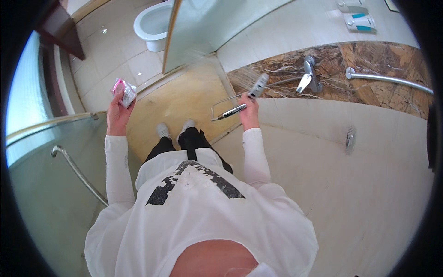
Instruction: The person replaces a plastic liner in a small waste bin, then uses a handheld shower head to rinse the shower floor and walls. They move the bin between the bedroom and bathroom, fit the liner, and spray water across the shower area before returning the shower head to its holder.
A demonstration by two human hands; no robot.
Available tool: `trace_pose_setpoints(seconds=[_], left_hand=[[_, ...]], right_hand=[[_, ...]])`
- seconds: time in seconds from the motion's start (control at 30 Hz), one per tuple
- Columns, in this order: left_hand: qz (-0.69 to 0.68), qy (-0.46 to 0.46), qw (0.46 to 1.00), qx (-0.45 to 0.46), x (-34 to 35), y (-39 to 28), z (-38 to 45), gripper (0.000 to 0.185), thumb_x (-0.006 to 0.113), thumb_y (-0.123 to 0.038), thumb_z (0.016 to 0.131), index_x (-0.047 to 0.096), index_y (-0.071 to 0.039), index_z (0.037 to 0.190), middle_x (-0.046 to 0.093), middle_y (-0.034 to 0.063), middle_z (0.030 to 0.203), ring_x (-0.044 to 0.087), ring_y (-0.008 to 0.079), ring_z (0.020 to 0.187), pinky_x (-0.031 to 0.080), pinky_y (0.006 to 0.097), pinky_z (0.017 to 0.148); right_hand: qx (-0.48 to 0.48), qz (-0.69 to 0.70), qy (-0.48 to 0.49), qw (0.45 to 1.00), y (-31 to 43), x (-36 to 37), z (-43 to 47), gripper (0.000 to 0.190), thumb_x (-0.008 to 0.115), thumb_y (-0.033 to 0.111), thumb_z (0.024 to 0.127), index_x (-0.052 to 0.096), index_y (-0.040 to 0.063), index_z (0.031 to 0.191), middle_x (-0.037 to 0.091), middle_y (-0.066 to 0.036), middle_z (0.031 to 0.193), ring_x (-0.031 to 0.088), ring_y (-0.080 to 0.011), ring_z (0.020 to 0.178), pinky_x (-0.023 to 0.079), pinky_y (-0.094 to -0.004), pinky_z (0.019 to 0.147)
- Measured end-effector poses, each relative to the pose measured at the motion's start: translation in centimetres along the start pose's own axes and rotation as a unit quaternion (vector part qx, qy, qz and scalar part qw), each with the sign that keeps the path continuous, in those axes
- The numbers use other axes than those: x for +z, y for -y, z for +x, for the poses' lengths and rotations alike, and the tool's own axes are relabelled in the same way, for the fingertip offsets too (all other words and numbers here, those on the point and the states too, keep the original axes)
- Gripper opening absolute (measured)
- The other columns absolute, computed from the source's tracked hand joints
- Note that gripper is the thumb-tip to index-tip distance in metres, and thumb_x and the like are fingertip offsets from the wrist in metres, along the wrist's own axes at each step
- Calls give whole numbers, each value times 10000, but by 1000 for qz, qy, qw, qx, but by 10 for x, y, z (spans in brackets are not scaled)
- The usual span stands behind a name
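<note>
My left hand [118,116], out to the left, grips a small clear plastic packet [128,94] with something bright pink inside. My right hand [250,112] is closed around a slim chrome handle [233,111], whose lower end meets a thin, bent hose or rod [212,108]. Above the same hand sticks up a pale grey cylindrical container [259,86] with dark markings, blurred and partly covered by my fingers. A chrome mixer tap [311,77] is on the wall to the right of this hand, and a thin line runs from it towards the hand.
A glass panel [192,29] stands ahead, beside a white toilet [154,33]. On the right wall are two dispensers [361,23], a brown marble band [273,74] and a grab rail [389,80]. Another glass panel with a metal handle [83,173] is at left.
</note>
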State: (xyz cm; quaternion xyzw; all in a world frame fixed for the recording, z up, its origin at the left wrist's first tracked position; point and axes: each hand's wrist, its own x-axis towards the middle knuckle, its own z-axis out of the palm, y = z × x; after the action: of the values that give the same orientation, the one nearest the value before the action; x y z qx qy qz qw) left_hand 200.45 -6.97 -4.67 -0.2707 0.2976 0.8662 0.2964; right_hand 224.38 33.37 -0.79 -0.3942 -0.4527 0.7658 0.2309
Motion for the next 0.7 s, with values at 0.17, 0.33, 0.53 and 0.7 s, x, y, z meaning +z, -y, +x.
trace_pose_setpoints(seconds=[0.17, 0.33, 0.53, 0.7], left_hand=[[-18, -32, 999, 18, -6, -9, -19, 379, 601, -110, 883, 494, -93, 1246, 582, 57, 1177, 585, 223, 1058, 486, 417, 910], [-19, -40, 998, 41, -12, 4, -30, 360, 567, -89, 882, 487, -31, 1229, 586, 109, 1166, 593, 273, 1041, 509, 435, 870], [-36, -45, 998, 33, -20, 24, -42, 360, 569, -102, 886, 487, -43, 1232, 585, 106, 1172, 594, 267, 1041, 504, 433, 863], [-52, -37, 997, 35, -21, 31, -54, 354, 580, -86, 891, 489, -87, 1233, 586, 83, 1166, 591, 239, 1047, 495, 423, 884]], right_hand=[[-27, 59, 12, 998, 3, 11, -5, 131, 676, 78, 854, 550, 66, 886, 488, 5, 712, 482, -112, 669, 405, -261, 632], [-28, 64, 41, 997, 11, 6, -3, 151, 704, 76, 830, 602, 72, 942, 544, 24, 803, 505, -98, 722, 417, -265, 687], [-18, 5, 12, 1000, 20, -9, -11, 167, 713, 78, 821, 614, 74, 955, 587, 31, 856, 521, -83, 759, 408, -260, 704], [-27, -94, 91, 991, 12, -7, -18, 133, 731, 78, 785, 614, 70, 848, 586, 18, 809, 521, -85, 761, 409, -256, 734]])
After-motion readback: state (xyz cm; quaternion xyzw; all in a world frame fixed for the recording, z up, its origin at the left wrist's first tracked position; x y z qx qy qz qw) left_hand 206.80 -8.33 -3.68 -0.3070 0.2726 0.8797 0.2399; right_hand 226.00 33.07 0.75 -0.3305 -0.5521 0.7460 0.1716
